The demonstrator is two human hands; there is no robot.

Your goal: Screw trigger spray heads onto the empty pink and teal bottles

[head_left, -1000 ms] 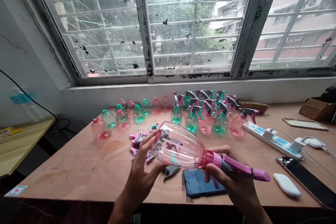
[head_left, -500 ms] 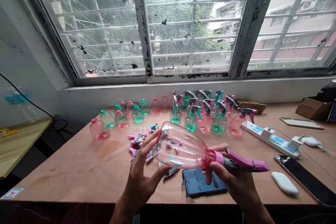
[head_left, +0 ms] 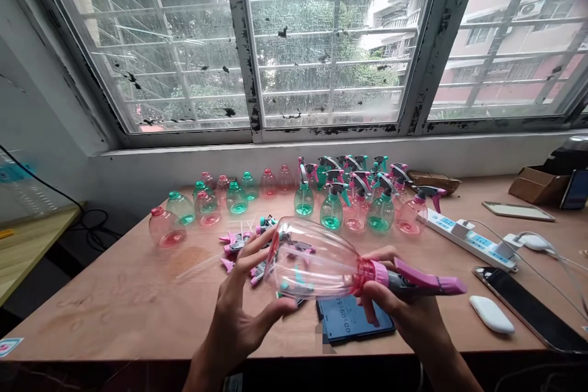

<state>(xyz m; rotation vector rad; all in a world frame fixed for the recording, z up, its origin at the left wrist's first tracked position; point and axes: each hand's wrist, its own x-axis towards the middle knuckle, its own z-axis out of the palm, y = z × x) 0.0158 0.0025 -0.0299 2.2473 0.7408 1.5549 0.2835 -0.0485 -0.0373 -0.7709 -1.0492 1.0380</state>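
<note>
Right hand [head_left: 407, 312] grasps neck [head_left: 364, 275] of pink spray bottle [head_left: 316, 257], left hand [head_left: 243, 312] holds its base, smartphone [head_left: 337, 318] and trigger sprayers [head_left: 237, 241] partly hidden behind

Spray bottle [head_left: 331, 260] before standing bottles [head_left: 331, 211]; power strip [head_left: 482, 247] right of those.

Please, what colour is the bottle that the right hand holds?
The bottle is transparent pink, best seen in the head view.

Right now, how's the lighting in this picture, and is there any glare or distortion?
Head view: daylight enters through the window, nearly washed out at top centre; head view: highlights streak the held pink bottle; head view: window uprights lean outward, probably lens or camera angle; head view: a pixelated patch beside the timer phone.
</note>
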